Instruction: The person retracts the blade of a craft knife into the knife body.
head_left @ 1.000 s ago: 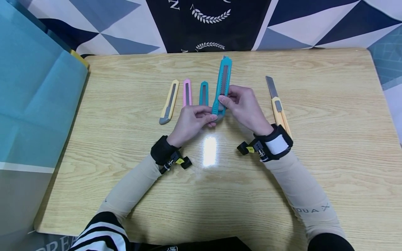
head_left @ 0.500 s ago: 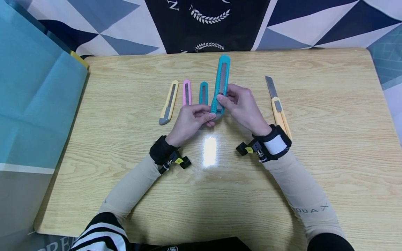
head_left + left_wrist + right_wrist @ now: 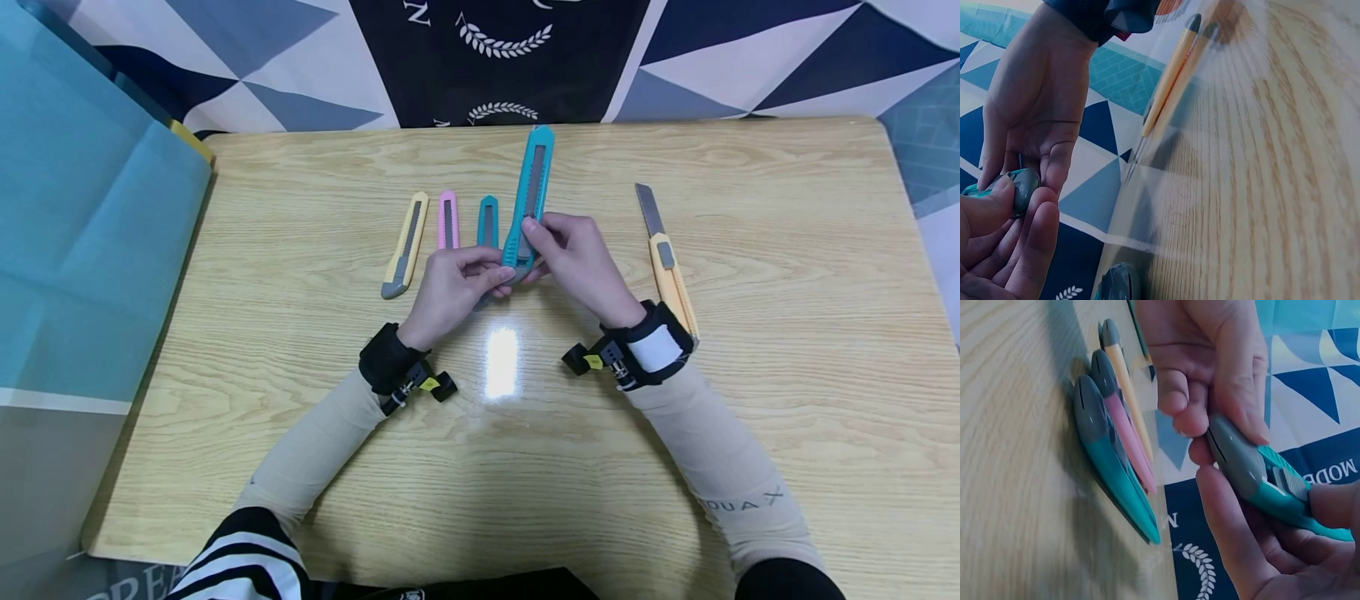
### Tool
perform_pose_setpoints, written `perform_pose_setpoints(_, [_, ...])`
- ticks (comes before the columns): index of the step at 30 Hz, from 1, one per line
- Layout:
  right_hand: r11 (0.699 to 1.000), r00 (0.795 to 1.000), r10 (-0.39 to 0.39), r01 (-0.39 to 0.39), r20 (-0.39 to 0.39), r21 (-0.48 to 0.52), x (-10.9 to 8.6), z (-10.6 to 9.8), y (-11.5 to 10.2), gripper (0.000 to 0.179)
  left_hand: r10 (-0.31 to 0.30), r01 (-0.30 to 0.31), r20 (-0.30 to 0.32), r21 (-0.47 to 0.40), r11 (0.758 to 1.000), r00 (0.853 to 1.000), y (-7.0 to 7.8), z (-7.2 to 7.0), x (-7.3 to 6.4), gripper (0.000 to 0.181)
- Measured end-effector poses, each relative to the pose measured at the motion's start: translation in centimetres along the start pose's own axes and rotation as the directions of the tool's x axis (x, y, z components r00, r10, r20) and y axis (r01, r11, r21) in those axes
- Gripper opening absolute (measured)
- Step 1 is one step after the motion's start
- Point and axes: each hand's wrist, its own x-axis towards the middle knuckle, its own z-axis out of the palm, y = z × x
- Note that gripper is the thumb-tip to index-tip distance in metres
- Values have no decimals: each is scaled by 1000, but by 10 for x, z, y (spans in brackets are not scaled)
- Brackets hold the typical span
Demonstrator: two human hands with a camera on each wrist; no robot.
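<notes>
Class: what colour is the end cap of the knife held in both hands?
Grey, on the teal knife; clearest in the right wrist view.

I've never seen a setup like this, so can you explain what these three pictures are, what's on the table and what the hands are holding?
A person sits at a wooden table wearing three cameras. The wide picture comes from the head camera and looks down; the two close-ups come from cameras strapped to each wrist. Both hands hold one large teal utility knife: the left hand pinches its grey end, and the right hand grips its body with the thumb on the slider. No blade shows at its tip. Lying left of it are three smaller closed knives: yellow knife, pink knife and small teal knife. To the right lies an orange knife with its blade out.
</notes>
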Motion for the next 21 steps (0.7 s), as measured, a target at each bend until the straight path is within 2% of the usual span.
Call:
perform_pose_setpoints(5, [998, 1000, -3, 1, -27, -66, 0, 1, 1, 31, 5, -5, -6, 18, 1000, 1000, 0, 0, -1, 11])
perform_pose_setpoints(15, [992, 999, -28, 25, -27, -126, -1, 1, 1, 26, -1, 1, -2, 24, 1000, 1000, -3, 1, 0, 11])
perform_pose_setpoints(17, [989, 999, -33, 29, -26, -143, -1, 1, 1, 25, -9, 9, -2, 10, 1000, 1000, -6, 1, 0, 11])
perform_pose_setpoints(21, [986, 999, -39, 34, -25, -165, -1, 1, 1, 25, -12, 12, -5, -5, 1000, 1000, -24, 2, 3, 10])
